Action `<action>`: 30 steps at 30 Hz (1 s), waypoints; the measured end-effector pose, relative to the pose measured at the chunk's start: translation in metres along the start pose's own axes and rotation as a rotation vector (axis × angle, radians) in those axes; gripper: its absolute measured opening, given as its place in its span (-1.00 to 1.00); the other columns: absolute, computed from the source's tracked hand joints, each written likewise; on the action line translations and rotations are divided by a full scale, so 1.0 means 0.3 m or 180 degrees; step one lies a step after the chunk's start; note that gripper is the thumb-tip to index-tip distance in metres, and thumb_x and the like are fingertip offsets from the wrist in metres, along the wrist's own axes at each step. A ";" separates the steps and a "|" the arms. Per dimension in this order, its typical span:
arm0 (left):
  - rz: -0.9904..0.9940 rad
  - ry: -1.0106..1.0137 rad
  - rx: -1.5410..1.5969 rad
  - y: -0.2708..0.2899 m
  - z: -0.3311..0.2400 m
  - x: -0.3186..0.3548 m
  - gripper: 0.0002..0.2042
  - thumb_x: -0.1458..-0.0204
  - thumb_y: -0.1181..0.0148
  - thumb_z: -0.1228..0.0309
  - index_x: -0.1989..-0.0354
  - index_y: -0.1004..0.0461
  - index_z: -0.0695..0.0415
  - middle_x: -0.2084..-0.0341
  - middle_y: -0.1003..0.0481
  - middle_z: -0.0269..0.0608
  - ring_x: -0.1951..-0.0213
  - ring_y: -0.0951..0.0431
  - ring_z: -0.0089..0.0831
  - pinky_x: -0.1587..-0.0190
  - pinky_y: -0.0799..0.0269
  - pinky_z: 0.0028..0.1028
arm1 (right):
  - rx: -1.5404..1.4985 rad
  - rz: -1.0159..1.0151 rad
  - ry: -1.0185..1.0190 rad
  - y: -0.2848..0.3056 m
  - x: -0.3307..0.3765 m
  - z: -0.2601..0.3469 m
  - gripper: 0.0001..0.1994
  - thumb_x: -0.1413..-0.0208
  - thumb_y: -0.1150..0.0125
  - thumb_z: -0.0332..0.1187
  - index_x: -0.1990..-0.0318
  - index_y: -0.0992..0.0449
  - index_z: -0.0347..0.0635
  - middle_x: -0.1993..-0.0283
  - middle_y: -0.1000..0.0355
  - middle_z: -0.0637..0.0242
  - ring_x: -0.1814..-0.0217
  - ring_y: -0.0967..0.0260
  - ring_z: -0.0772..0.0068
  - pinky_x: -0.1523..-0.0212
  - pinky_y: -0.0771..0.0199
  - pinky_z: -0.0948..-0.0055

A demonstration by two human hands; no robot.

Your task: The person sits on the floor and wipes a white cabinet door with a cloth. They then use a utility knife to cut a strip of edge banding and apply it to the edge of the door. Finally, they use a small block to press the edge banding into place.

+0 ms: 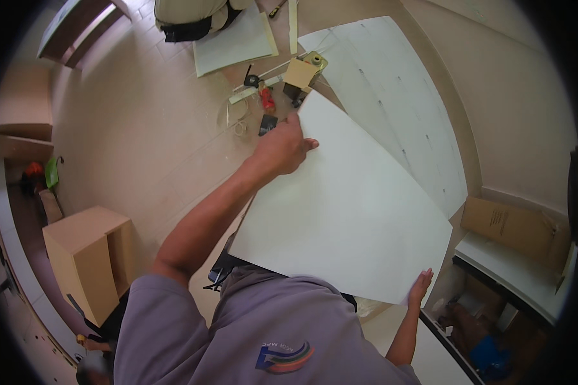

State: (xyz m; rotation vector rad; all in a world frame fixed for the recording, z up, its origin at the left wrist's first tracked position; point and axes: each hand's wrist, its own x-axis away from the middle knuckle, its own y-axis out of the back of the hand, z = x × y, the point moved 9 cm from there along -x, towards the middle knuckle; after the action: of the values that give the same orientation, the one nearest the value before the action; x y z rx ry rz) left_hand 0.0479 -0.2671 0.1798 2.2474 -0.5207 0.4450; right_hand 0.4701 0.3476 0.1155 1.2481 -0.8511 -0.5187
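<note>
Above pale floor tiles (pixel 128 122), a smooth, flat white panel (pixel 347 212) is being gripped at opposite edges by left fingers (pixel 293 122) and right fingers (pixel 424 278).

Beige tiled floor (pixel 151 125), soft light sheen toward 10 o'clock. Dark brown furniture (pixel 77 31) at 10, near rim. Plain pale wall (pixel 510 96) at 2. Light-wood cabinet (pixel 87 273) at 8.

A person in a purplish-grey shirt (pixel 257 333) is holding a white board (pixel 347 212): the left hand (pixel 282 146) is wrapping its fingers around the upper-left edge, the right hand (pixel 419 287) is touching the lower-right corner. Beyond, a red tool (pixel 267 100) and a second panel (pixel 398 96) are lying on the floor (pixel 122 128).
</note>
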 end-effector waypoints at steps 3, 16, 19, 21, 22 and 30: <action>-0.0164 -0.0075 0.0206 -0.024 0.019 -0.005 -0.45 -0.23 -0.19 0.10 -0.04 -0.19 0.38 0.14 -0.49 0.35 0.05 -0.52 0.23 0.04 -0.42 0.01 | -0.0239 -0.0059 -0.0059 0.015 0.038 0.017 -0.36 -0.45 0.26 0.03 -0.50 -0.03 -0.20 -0.61 0.16 0.05 -0.65 0.28 0.09 -0.58 0.32 0.18; 0.0021 -0.0010 0.0260 -0.043 0.008 -0.030 -0.34 -0.28 -0.11 0.16 -0.33 -0.04 0.41 -0.08 -0.40 0.38 -0.06 -0.47 0.21 -0.07 -0.41 -0.02 | 0.0860 -0.0475 0.0187 0.154 -0.081 0.074 -0.55 -0.33 -0.04 -0.11 -0.05 -0.43 -0.43 -0.11 -0.37 -0.08 -0.16 -0.35 -0.09 -0.19 -0.31 0.06; -0.0128 -0.0043 0.0247 -0.030 0.026 -0.020 -0.33 -0.27 -0.12 0.16 -0.34 -0.05 0.42 -0.11 -0.38 0.39 -0.10 -0.45 0.21 -0.11 -0.39 -0.05 | 0.0288 -0.1099 0.1385 0.216 -0.245 0.307 -0.55 -0.29 -0.20 -0.16 -0.12 -0.41 -0.41 -0.13 -0.36 -0.14 -0.20 -0.31 -0.10 -0.25 -0.29 0.12; -0.0200 -0.0116 0.0212 -0.024 0.032 -0.013 -0.33 -0.27 -0.13 0.17 -0.35 -0.06 0.42 -0.13 -0.38 0.39 -0.13 -0.44 0.21 -0.14 -0.37 -0.07 | -0.0293 -0.0509 0.1782 0.225 -0.337 0.649 -0.54 -0.33 -0.17 -0.19 -0.23 -0.37 -0.33 -0.23 -0.36 0.01 -0.33 -0.27 0.09 -0.34 -0.21 0.22; -0.0200 -0.0169 0.0198 -0.019 0.030 -0.013 -0.33 -0.27 -0.13 0.17 -0.35 -0.07 0.41 -0.13 -0.38 0.39 -0.14 -0.43 0.21 -0.16 -0.36 -0.08 | -0.0471 -0.0098 0.1804 0.209 -0.378 0.763 -0.52 -0.35 -0.13 -0.14 -0.26 -0.35 -0.30 -0.29 -0.33 0.07 -0.39 -0.22 0.16 -0.36 -0.18 0.24; -0.0471 -0.0217 0.0191 0.007 0.081 -0.015 -0.34 -0.27 -0.16 0.20 -0.38 -0.08 0.36 -0.12 -0.44 0.31 -0.15 -0.48 0.10 -0.22 -0.33 -0.21 | -0.0216 0.1669 0.1621 0.026 -0.590 1.101 -0.44 -0.30 -0.09 0.11 -0.01 -0.58 -0.31 0.00 -0.57 0.09 -0.14 -0.46 0.20 -0.24 -0.33 0.29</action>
State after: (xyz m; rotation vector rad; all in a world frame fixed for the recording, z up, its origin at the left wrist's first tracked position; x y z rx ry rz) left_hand 0.0467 -0.2856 0.1635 2.3462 -0.3767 0.3132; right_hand 0.1011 0.2836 0.1018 0.9768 -0.6770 0.1877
